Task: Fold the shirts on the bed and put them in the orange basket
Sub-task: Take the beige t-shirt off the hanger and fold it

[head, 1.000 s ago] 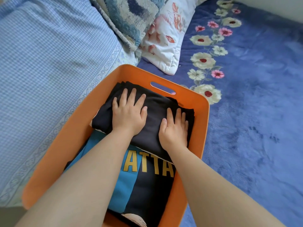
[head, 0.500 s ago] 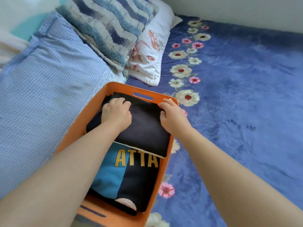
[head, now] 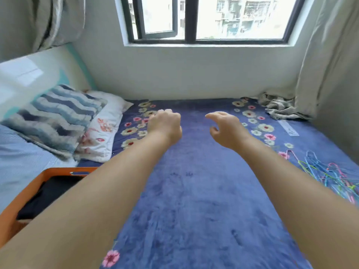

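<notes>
The orange basket sits at the lower left, half hidden by my left forearm. A folded black shirt lies inside it. My left hand hovers over the blue floral blanket, fingers curled into a loose fist with nothing in it. My right hand is raised beside it, fingers apart and bent, holding nothing. Both hands are well away from the basket, up over the middle of the bed.
A striped blue pillow and a white floral pillow lie at the left. A heap of coloured hangers rests at the right. Crumpled grey cloth sits by the far right corner under the window.
Both hands have let go of the black shirt and lifted out of the basket to mid-bed. My view has swung up from the basket towards the window.
</notes>
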`<state>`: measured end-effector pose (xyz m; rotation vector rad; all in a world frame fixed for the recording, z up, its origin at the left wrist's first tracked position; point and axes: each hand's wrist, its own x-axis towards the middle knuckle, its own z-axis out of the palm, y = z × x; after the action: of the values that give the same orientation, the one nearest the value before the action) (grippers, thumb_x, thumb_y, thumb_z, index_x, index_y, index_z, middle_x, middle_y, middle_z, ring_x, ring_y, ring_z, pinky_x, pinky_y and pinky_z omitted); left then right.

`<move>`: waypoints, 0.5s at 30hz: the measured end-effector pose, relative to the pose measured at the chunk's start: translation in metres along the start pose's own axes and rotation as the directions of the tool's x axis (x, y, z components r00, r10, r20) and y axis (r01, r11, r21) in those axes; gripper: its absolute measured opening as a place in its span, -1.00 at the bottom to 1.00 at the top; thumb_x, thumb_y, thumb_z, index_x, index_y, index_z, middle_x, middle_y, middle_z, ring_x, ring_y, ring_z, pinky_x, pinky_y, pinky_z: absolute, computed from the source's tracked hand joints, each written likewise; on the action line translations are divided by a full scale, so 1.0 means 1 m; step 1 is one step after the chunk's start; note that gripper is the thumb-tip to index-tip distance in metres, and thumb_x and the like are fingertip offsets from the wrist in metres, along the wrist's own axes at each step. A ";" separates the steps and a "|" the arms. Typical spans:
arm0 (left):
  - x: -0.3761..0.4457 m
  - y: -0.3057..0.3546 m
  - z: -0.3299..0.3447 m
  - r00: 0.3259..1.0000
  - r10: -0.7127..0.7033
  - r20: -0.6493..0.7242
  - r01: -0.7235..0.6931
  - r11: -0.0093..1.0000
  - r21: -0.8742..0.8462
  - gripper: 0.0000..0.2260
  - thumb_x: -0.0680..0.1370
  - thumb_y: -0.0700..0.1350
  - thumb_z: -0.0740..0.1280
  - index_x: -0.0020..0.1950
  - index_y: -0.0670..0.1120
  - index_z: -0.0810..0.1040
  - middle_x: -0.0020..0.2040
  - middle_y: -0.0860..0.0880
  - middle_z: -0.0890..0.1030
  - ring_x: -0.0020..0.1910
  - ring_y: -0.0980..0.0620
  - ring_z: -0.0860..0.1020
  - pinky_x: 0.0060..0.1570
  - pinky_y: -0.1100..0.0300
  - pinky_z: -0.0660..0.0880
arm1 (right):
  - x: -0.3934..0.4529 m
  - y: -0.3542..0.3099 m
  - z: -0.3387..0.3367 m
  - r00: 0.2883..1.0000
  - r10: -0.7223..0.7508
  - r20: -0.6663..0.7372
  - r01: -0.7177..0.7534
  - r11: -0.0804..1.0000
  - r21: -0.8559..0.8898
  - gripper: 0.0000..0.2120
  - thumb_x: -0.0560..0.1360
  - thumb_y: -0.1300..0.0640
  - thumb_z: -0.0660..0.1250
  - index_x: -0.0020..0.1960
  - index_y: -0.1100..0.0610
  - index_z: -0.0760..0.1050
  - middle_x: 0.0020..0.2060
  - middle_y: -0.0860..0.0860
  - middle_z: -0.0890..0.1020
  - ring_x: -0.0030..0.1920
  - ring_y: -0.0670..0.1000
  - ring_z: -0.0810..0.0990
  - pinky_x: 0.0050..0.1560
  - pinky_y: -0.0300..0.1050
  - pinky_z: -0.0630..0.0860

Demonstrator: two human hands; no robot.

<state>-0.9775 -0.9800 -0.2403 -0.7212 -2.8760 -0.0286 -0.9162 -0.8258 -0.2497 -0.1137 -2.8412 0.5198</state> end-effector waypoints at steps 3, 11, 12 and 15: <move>-0.004 0.100 -0.053 0.994 0.078 -0.081 -0.078 0.997 0.002 -0.75 0.57 -0.14 0.14 0.18 -0.13 0.50 0.17 -0.12 0.47 0.19 -0.13 0.41 0.04 0.10 0.34 | -0.049 0.059 -0.093 0.998 0.012 -0.068 -0.017 0.997 -0.076 -0.60 0.52 0.26 0.17 0.36 0.14 0.38 0.35 0.03 0.40 0.31 0.03 0.39 0.24 -0.18 0.31; -0.014 0.329 -0.189 0.904 0.280 -0.322 -0.317 0.946 -0.067 -0.75 0.56 -0.12 0.18 0.19 -0.11 0.51 0.17 -0.12 0.50 0.20 -0.12 0.44 0.05 0.11 0.38 | -0.165 0.179 -0.309 0.956 0.076 -0.284 -0.135 0.972 -0.193 -0.64 0.50 0.30 0.22 0.29 0.23 0.46 0.32 0.09 0.44 0.33 0.07 0.39 0.29 -0.22 0.23; -0.014 0.346 -0.200 0.892 0.294 -0.344 -0.333 0.941 -0.060 -0.76 0.56 -0.14 0.17 0.18 -0.11 0.51 0.16 -0.12 0.51 0.18 -0.12 0.45 -0.01 0.13 0.36 | -0.174 0.185 -0.326 0.952 0.083 -0.293 -0.147 0.968 -0.203 -0.64 0.50 0.30 0.22 0.29 0.23 0.45 0.33 0.10 0.44 0.33 0.06 0.39 0.29 -0.23 0.22; -0.013 0.413 -0.229 0.848 0.350 -0.398 -0.399 0.916 -0.046 -0.77 0.54 -0.20 0.15 0.12 -0.15 0.52 0.07 -0.13 0.53 0.07 -0.11 0.49 -0.15 0.14 0.33 | -0.209 0.217 -0.382 0.932 0.125 -0.341 -0.214 0.947 -0.238 -0.65 0.51 0.29 0.21 0.30 0.24 0.44 0.33 0.12 0.43 0.34 0.07 0.37 0.27 -0.25 0.20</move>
<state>-0.7347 -0.6359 -0.0273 -1.1514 -2.3356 -0.2728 -0.6090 -0.5195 -0.0302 -0.4578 -2.5732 0.1209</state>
